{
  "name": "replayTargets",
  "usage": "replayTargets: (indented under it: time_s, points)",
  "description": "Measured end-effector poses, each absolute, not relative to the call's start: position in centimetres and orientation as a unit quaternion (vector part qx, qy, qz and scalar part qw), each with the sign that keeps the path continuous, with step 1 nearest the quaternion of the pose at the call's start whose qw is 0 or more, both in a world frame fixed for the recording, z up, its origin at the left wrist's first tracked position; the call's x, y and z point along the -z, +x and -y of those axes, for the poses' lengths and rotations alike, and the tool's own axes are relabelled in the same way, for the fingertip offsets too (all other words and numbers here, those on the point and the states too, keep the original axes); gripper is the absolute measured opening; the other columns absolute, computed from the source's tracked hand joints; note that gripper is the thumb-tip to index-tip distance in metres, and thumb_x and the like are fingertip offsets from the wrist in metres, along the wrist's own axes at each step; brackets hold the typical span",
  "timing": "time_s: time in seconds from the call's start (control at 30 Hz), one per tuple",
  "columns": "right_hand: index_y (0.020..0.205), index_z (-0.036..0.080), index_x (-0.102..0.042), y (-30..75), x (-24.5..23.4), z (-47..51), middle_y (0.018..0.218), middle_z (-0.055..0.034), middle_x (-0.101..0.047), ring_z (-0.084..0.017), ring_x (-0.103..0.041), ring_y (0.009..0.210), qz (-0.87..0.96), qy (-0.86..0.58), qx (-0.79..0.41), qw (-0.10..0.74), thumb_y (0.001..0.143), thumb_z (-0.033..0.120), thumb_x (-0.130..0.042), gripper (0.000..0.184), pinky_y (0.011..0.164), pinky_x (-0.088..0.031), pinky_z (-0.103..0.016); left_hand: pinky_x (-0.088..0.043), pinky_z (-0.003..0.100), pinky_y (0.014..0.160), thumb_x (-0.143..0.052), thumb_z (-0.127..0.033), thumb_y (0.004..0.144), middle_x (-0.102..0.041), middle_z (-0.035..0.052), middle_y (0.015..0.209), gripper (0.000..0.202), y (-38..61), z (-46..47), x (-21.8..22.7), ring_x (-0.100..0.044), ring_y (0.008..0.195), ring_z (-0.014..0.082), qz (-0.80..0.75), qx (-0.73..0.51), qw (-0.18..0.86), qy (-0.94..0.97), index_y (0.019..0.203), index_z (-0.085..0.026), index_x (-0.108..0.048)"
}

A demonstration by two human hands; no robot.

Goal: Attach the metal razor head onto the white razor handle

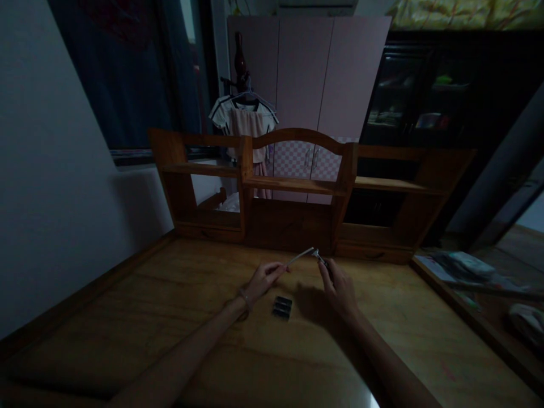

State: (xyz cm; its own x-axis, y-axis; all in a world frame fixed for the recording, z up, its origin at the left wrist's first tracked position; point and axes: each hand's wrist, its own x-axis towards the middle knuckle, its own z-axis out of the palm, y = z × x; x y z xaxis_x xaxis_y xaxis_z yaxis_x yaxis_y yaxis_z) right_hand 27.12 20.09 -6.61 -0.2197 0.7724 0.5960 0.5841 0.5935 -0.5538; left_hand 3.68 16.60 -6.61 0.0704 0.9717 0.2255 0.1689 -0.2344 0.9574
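My left hand (267, 279) is closed, pinching one end of a thin pale stick (300, 256) that points up and to the right. In my right hand (339, 288) is a small tool (315, 253) with a shiny metal head and a dark handle; the dim light hides its exact kind. The tool's head is at the stick's far end, though I cannot tell whether they touch. On the tabletop below, between my hands, lies a small dark object (282, 307) with several black bars in a row.
The wooden desk (204, 351) spreads beneath both arms. A wooden shelf unit (293, 182) stands along its far edge. At the left is a wall (55, 187). Beyond the right edge are papers and a white item (471, 264). Clothes (246, 119) hang behind the shelf.
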Motion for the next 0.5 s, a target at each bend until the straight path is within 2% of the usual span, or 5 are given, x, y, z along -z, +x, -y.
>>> replayTargets:
  time_s: [0.1, 0.2, 0.3, 0.5]
  points:
    - [0.105, 0.02, -0.057, 27.2, 6.8, -19.9, 0.089, -0.0075, -0.066, -0.021, -0.062, 0.078, 0.777, -0.431, -0.127, 0.441, 0.097, 0.042, -0.035, 0.032, 0.068, -0.041, -0.029, -0.029, 0.021, 0.051, -0.051, -0.049, 0.086, -0.051, 0.0003, 0.063, 0.042, 3.8, -16.0, 6.3, -0.042, 0.056, 0.0099, -0.452, -0.501, 0.361, 0.644, 0.092, -0.01, -0.068]
    - [0.105, 0.02, -0.058, 27.3, 6.7, -19.6, 0.093, -0.0082, -0.066, -0.021, -0.062, 0.081, 0.788, -0.408, -0.145, 0.438, 0.098, 0.042, -0.033, 0.033, 0.071, -0.041, -0.028, -0.038, 0.022, 0.066, -0.051, -0.042, 0.089, -0.062, 0.0048, 0.081, 0.036, 4.0, -15.4, 6.3, -0.053, 0.075, 0.0147, -0.433, -0.501, 0.312, 0.681, 0.092, -0.011, -0.068]
    - [0.096, 0.02, -0.059, 27.3, 6.6, -19.3, 0.086, -0.0065, -0.066, -0.019, -0.062, 0.077, 0.79, -0.399, -0.157, 0.438, 0.098, 0.04, -0.033, 0.033, 0.069, -0.04, -0.027, -0.04, 0.024, 0.073, -0.05, -0.041, 0.09, -0.064, 0.0057, 0.086, 0.033, 4.1, -15.3, 6.4, -0.056, 0.083, 0.0171, -0.435, -0.494, 0.281, 0.698, 0.093, -0.012, -0.067]
    - [0.093, 0.02, -0.057, 27.2, 6.1, -19.0, 0.08, -0.0041, -0.063, -0.017, -0.059, 0.071, 0.785, -0.398, -0.158, 0.447, 0.097, 0.04, -0.035, 0.03, 0.065, -0.037, -0.026, -0.041, 0.024, 0.074, -0.049, -0.04, 0.091, -0.065, 0.0058, 0.086, 0.034, 4.2, -15.7, 6.7, -0.056, 0.082, 0.0173, -0.45, -0.497, 0.26, 0.695, 0.094, -0.012, -0.067]
